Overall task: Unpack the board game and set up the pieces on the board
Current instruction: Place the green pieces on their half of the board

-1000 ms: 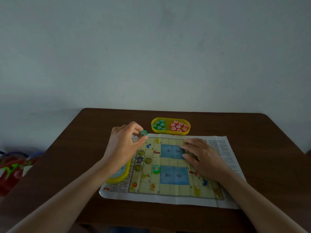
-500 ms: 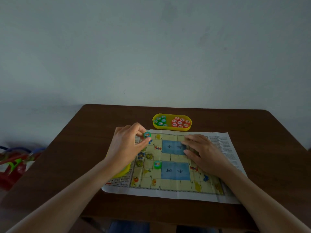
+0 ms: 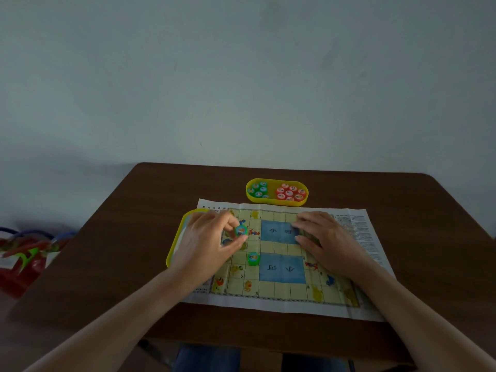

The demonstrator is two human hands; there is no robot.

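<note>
- The left hand [image 3: 208, 242] pinches a small round green piece [image 3: 240, 230] between thumb and fingertips, its other fingers curled in. The disc is tilted, its picture face partly showing.
- The right hand [image 3: 326, 241] lies flat with fingers straight and close together, pressing on the board [image 3: 281, 291].
- The board is a thin creased paper sheet printed with pale yellow squares, two blue rectangles and small animal figures. It lies under both hands and spreads out between them.
- A second green piece [image 3: 253, 258] stands on the board just beside the left thumb, towards the right hand.
- Beyond both hands sits an oval yellow plastic tray [image 3: 276, 202], holding green discs [image 3: 257, 188] on the left-hand side and red discs [image 3: 291, 193] on the right-hand side.
- A yellow-rimmed lid [image 3: 173, 245] pokes out from under the board's edge, outside the left hand (mostly covered).
- All of it rests on a smooth dark brown worktop [image 3: 128, 251]; well off past the left forearm is a red bag [image 3: 21, 264].
</note>
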